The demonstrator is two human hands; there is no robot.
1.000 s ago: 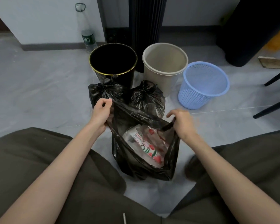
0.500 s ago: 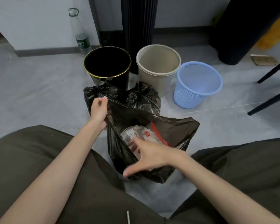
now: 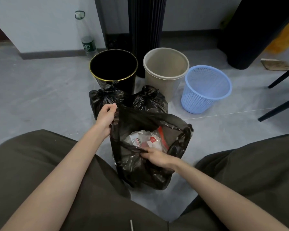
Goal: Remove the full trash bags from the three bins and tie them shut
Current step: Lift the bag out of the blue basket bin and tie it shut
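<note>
An open black trash bag (image 3: 137, 170) stands on the floor between my knees, with white and red wrappers (image 3: 146, 139) showing inside. My left hand (image 3: 106, 115) grips the far left part of its rim and holds it up. My right hand (image 3: 155, 156) pinches the near edge of the rim, low over the bag's mouth. Two knotted black bags (image 3: 105, 98) (image 3: 148, 100) sit just behind it. Beyond them stand three bins without bags: a black bin with a gold rim (image 3: 113, 64), a beige bin (image 3: 165, 64) and a blue mesh basket (image 3: 207, 89).
A clear plastic bottle (image 3: 87, 40) leans on the wall behind the black bin. A tall dark ribbed column (image 3: 147, 22) rises behind the bins. Black chair legs (image 3: 280, 105) cross the floor at right, near a large dark object (image 3: 250, 30).
My right hand let go of the right side of the rim, swept across the bag's mouth and now pinches the near edge. The left hand kept its grip.
</note>
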